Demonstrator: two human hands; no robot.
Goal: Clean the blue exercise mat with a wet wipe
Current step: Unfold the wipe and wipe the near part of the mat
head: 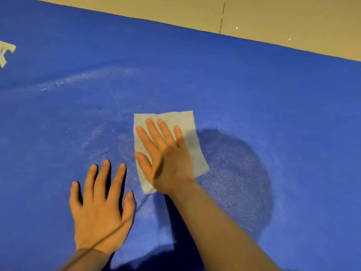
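Head view: a big blue mat (254, 90) fills almost the whole picture. A white wet wipe (187, 130) lies flat on the mat, close to the middle of the picture. The right hand (166, 159) lies flat on top of the wipe. Its fingers are straight and a little spread, and they point toward 11 o'clock. The palm covers the lower part of the wipe, and the wipe's top corner at 1 o'clock sticks out past the fingers.

The left hand (101, 208) rests flat on the bare mat, at 8 o'clock from the wipe. Its fingers are straight and spread wide. It holds nothing and does not touch the wipe.

The mat looks pale and shiny in patches around the wipe and up toward 10 o'clock. A dark round shadow lies on the mat at 4 o'clock from the wipe. A small pale printed mark (5, 53) sits at the mat's left edge, at 9 o'clock. A tan floor (293, 16) shows past the mat's far edge, at 1 o'clock.
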